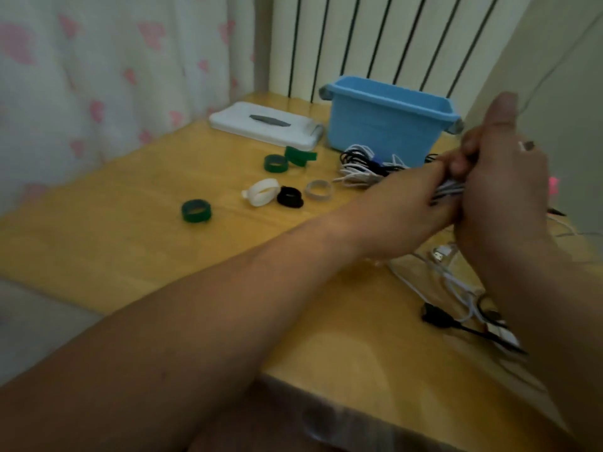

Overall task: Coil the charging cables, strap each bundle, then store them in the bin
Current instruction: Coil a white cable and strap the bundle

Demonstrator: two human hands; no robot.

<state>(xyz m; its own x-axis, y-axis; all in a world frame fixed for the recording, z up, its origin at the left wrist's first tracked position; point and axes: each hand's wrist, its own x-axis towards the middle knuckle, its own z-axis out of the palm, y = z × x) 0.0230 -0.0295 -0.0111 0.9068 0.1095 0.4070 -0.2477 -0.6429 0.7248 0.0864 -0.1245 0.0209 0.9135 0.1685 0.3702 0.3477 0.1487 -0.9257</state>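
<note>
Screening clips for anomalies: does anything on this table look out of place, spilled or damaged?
Nothing looks spilled or damaged. The bin stands upright, lid beside it. Only mid-task untidiness: a tangled cable heap by the bin, and loose cables sprawled below the left hand and right hand gripping a white bundle.

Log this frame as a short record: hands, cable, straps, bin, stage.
hands: left hand and right hand both grip a white cable bundle
straps: six on the table; three green, one white, one black, one grey
bin: blue, upright, contents hidden; white lid beside it
others: cable pile before the bin; loose cables under the hands
stage: coiling; no strap seen on the bundle
</note>
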